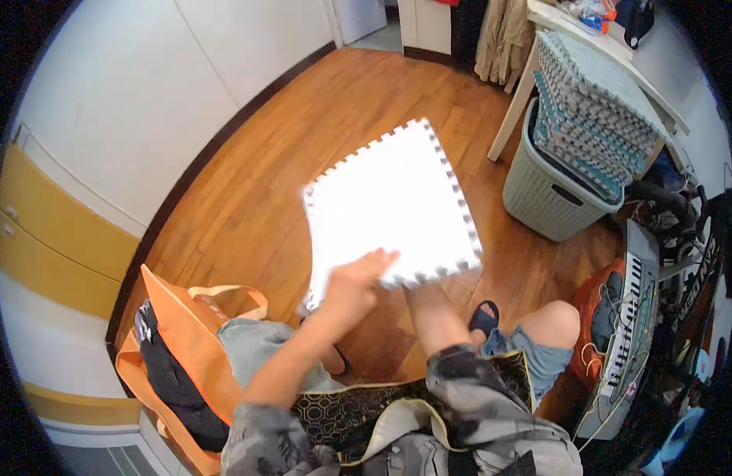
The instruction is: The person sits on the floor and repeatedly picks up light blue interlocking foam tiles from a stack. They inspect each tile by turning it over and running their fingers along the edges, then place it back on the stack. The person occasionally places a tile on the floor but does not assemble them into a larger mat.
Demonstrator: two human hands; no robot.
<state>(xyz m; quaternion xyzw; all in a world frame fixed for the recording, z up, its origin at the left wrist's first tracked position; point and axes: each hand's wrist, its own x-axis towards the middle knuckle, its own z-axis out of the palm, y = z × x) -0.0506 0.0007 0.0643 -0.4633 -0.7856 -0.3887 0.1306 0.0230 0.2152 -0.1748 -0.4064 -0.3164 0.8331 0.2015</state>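
A white square foam mat tile point(390, 202) with interlocking toothed edges is held up over the floor in front of me, slightly bowed. Over its near left part lies my left hand point(356, 282), fingers stretched toward the right and slightly blurred. My right forearm point(436, 317) reaches under the near edge, and the tile covers that hand, which bears it from below. Across my lap is a dark patterned cloth point(342, 408) with a yellow border.
A grey-green basket point(552, 202) holds a tall stack of grey and teal foam tiles point(592, 115) beside a white table point(515, 103). An orange bag point(187, 333) with dark cloth stands at my left. An electronic keyboard point(624, 325) and clutter line the right side.
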